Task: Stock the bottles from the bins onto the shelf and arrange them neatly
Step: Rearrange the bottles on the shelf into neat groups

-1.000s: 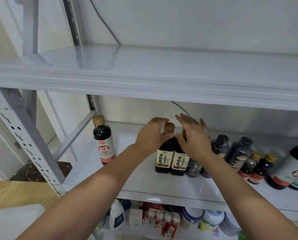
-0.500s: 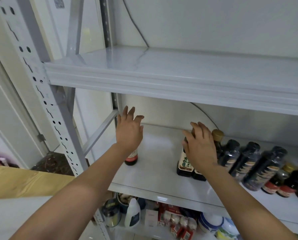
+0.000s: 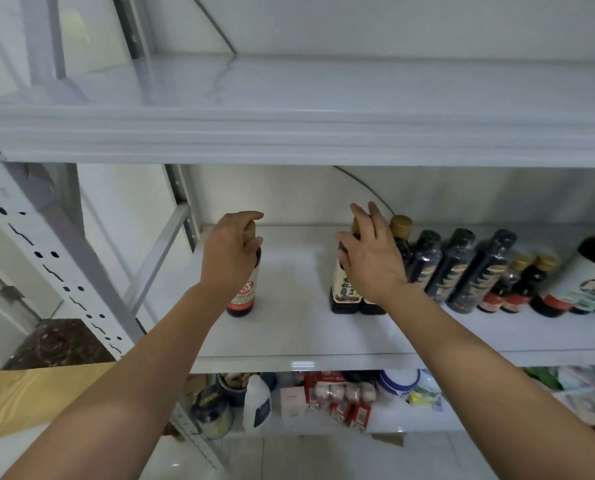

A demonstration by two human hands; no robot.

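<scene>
Left hand grips the upright bottle near the shelf's left edge; row is well right, right hand flat on it.

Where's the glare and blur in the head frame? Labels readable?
Head view: soft throughout, so the print on the red-label bottle gripped by the left hand is unreadable; a small glare patch sits on the front edge of the middle shelf; wide-angle distortion bows the upper shelf.

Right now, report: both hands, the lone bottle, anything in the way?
Left hand grips red-label bottle by the neck, upright on shelf. Right hand rests on cream-label bottle at the row's end. Nothing between them.
</scene>
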